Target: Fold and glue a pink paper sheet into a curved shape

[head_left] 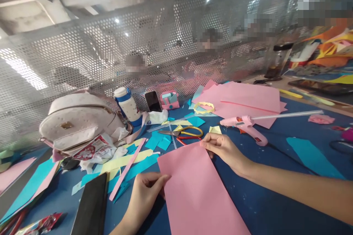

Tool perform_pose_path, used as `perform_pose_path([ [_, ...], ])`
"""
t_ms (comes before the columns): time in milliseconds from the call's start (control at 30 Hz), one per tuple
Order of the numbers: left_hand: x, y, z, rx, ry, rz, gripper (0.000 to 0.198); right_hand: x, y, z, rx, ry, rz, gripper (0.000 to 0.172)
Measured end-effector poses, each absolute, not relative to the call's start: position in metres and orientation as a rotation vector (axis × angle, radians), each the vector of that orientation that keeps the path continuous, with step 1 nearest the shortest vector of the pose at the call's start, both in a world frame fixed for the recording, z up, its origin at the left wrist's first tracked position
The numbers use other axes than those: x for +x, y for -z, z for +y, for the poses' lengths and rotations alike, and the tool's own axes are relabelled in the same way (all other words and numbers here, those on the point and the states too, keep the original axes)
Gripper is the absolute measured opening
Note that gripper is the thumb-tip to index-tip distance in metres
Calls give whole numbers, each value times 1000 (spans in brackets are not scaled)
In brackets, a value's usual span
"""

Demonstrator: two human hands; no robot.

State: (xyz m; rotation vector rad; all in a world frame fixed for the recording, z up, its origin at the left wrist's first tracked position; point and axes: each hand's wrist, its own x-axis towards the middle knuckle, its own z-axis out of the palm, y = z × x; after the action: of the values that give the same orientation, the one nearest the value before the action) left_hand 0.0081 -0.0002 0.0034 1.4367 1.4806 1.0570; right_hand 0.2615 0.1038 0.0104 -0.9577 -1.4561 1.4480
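A sheet of pink paper (195, 191) lies before me over the blue tabletop, its lower part running out of view. My left hand (147, 192) pinches its left edge between thumb and fingers. At the far right corner my right hand (222, 150) has the paper pinched too. Just beyond the sheet are scissors (190, 131) with yellow and red handles. To the right of them lies a pink glue gun (245, 126) with a clear glue stick in its back. Fingertips under the paper are partly hidden.
Blue and yellow paper scraps (158, 140), a pink strip (128, 169) and a black phone-like slab (92, 203) lie left. Behind stand a pale backpack (79, 117), a bottle (128, 106) and a phone (153, 101). Pink sheets (242, 99) are piled before the perforated metal screen (91, 51).
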Motion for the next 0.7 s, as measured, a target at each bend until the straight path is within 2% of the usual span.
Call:
perform_pose_path([
  [700, 2, 5, 2, 1382, -1059, 1414, 49, 262, -6, 104, -954, -1442, -1506, 39],
])
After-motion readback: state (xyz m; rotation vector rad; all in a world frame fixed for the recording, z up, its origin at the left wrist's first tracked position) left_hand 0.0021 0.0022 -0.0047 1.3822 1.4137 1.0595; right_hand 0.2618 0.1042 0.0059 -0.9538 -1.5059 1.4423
